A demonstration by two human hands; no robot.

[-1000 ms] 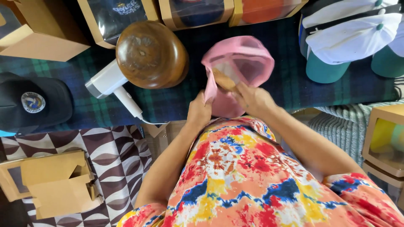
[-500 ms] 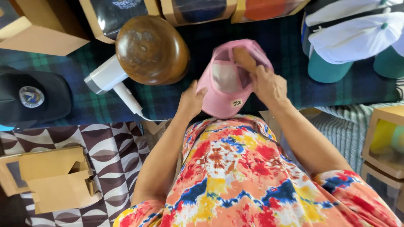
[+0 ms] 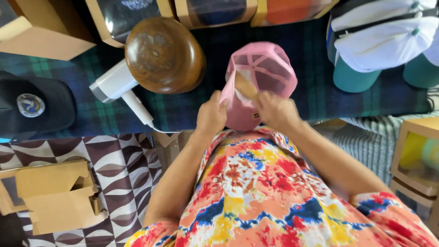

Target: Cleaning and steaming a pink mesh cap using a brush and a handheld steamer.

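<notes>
The top edge is cutting off the boxes (image 3: 210, 11); the left hand (image 3: 211, 116) is hiding part of the cap's (image 3: 260, 68) brim.

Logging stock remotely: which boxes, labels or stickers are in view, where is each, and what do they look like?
Kraft cardboard window boxes: row along the top edge, dark and orange contents.
Closed kraft cardboard box: top left.
Folded kraft cardboard box: lower left, on patterned cloth.
Window boxes with yellow contents: right edge.
Small round pale sticker: on pink cap's brim, by right hand.
Round emblem patch: on black cap, left.
</notes>
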